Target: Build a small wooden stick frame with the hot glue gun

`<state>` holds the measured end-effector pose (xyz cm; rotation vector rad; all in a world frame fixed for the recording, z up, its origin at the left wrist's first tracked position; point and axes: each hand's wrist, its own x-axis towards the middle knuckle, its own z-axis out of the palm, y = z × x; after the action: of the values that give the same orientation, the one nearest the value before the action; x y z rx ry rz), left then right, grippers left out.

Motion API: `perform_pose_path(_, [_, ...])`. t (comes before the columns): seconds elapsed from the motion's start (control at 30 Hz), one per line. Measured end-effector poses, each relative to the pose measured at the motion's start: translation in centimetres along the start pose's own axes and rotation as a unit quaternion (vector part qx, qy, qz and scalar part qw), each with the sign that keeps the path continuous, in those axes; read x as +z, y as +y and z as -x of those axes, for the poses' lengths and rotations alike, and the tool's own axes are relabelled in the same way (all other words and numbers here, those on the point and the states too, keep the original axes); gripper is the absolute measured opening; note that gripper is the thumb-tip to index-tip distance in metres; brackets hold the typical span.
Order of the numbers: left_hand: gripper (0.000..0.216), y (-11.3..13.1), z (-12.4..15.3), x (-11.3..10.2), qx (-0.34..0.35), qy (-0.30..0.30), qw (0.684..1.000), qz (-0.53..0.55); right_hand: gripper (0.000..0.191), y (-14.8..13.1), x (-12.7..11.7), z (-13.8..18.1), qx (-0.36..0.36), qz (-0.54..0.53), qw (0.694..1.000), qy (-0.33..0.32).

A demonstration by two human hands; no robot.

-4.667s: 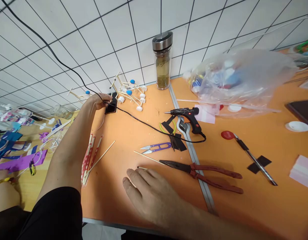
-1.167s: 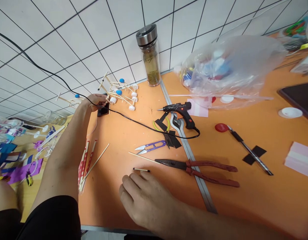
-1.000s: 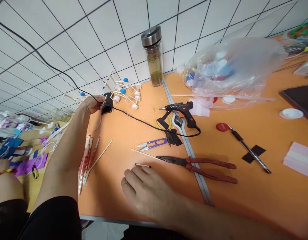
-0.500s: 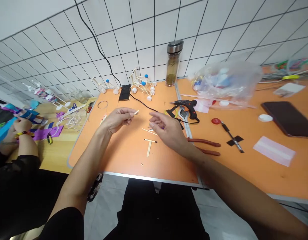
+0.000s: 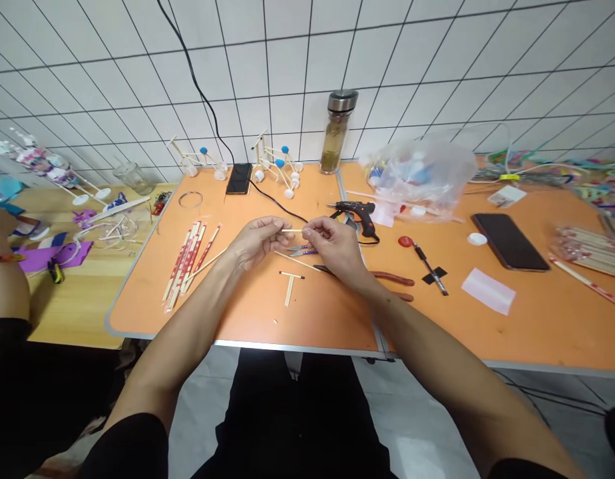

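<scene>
My left hand (image 5: 257, 241) and my right hand (image 5: 332, 245) meet above the orange table (image 5: 247, 313), both pinching a short wooden stick (image 5: 292, 231) held level between them. Just below them lies a T-shaped piece of glued sticks (image 5: 290, 285), with a longer bare stick (image 5: 292, 261) beside it. Purple snips (image 5: 302, 250) and red-handled pliers (image 5: 392, 279) rest under and to the right of my right hand. A black glue gun (image 5: 355, 211) sits behind my hands, its cord running up the tiled wall.
Wrapped chopsticks (image 5: 188, 263) lie left of my hands. Stick-and-cap models (image 5: 277, 166), a black phone (image 5: 238, 178) and a glass bottle (image 5: 336, 133) stand by the wall. A plastic bag (image 5: 422, 174), another phone (image 5: 508, 231) and pink paper (image 5: 488, 291) are to the right. Another person's arm (image 5: 2, 266) works at the left table.
My left hand left the phone by the wall and came to the middle with a short stick. My right hand rose off the table and now pinches its other end. The view pulled back.
</scene>
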<state>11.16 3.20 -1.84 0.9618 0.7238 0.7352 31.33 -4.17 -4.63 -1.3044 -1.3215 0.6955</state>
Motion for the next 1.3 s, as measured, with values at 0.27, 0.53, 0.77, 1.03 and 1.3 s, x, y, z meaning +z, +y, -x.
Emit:
perform_pose_path(0.27, [0.028, -1.8, 0.0, 1.7, 0.067, 0.05, 0.996, 0.039, 0.035, -0.8, 1.0, 0.7, 0.055, -0.038, 0.996, -0.056])
perform_pose_path(0.53, [0.029, -1.9, -0.3, 1.3, 0.133, 0.083, 0.987, 0.019, 0.029, -0.6, -0.8, -0.2, -0.007, 0.021, 1.0, -0.018])
perform_pose_path(0.77, [0.027, -0.8, -0.4, 0.4, 0.109, 0.147, 0.983, 0.025, 0.019, -2.6, -5.5, -0.8, -0.062, 0.182, 0.981, -0.028])
perform_pose_path(1.03, [0.01, -0.5, -0.7, -0.2, 0.096, 0.181, 0.978, 0.04, 0.028, -2.2, -11.7, 8.0, -0.039, 0.544, 0.824, -0.153])
perform_pose_path(1.3, [0.027, -0.9, -1.1, -0.8, 0.099, 0.162, 0.981, 0.032, 0.036, 1.2, -12.2, 10.8, -0.162, 0.638, 0.738, -0.149])
